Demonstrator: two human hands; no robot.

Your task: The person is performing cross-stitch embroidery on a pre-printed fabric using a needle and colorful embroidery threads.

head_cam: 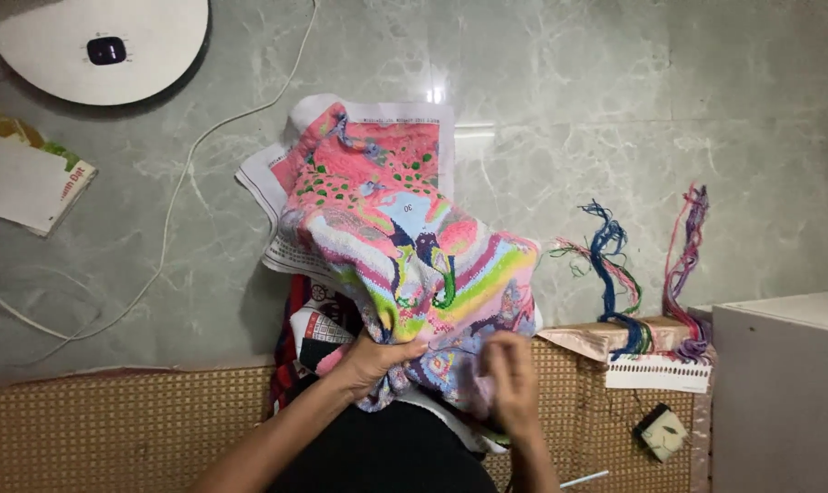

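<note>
A large cross-stitch canvas [405, 237], covered in pink, green, yellow and blue stitching, is draped up in front of me. My left hand [375, 359] grips its bunched lower edge from underneath. My right hand [510, 376] pinches the cloth at the lower right, fingers closed on the fabric; whether a needle is in them is too small to tell. A white printed edge of the canvas shows at the top and left. The lower part of the cloth falls over my lap.
Bundles of blue, pink and purple thread [615, 274] hang over a thread card [656, 370] at right. A white box [784, 393] stands at far right. A round white device [99, 46] with a white cable [172, 205], and a paper packet [26, 178], lie on the tiled floor. A woven mat [113, 424] lies under me.
</note>
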